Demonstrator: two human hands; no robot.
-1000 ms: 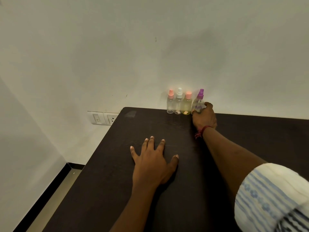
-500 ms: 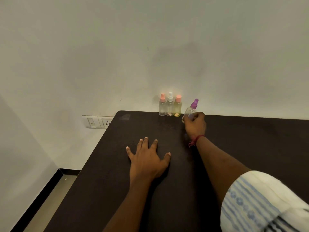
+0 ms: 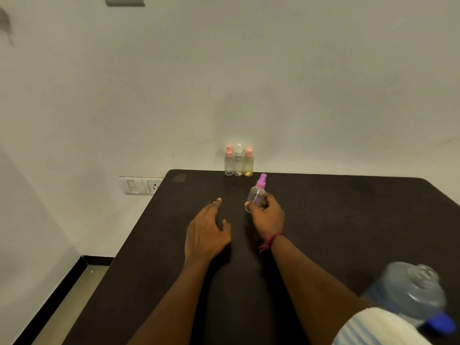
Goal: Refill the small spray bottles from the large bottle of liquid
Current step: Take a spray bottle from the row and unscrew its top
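Note:
My right hand (image 3: 267, 215) grips a small clear spray bottle with a purple top (image 3: 257, 191), tilted and lifted a little off the dark table (image 3: 336, 220). My left hand (image 3: 206, 232) hovers just left of it, fingers loosely apart, holding nothing. Three small spray bottles stand in a row at the table's far edge against the wall: one with a pink top (image 3: 228, 161), one with a white top (image 3: 238, 161), one with a pink top and yellowish liquid (image 3: 248, 163). A large clear bottle with a blue cap (image 3: 413, 295) lies blurred at the near right.
A white wall rises right behind the table. A switch and socket plate (image 3: 140, 185) sits on the wall left of the table's far corner. The table's left edge drops to the floor (image 3: 69, 305).
My right hand has pulled the purple-topped bottle away from the row, toward me. My left hand has lifted off the table and turned on edge. The view tilted, bringing the large bottle in.

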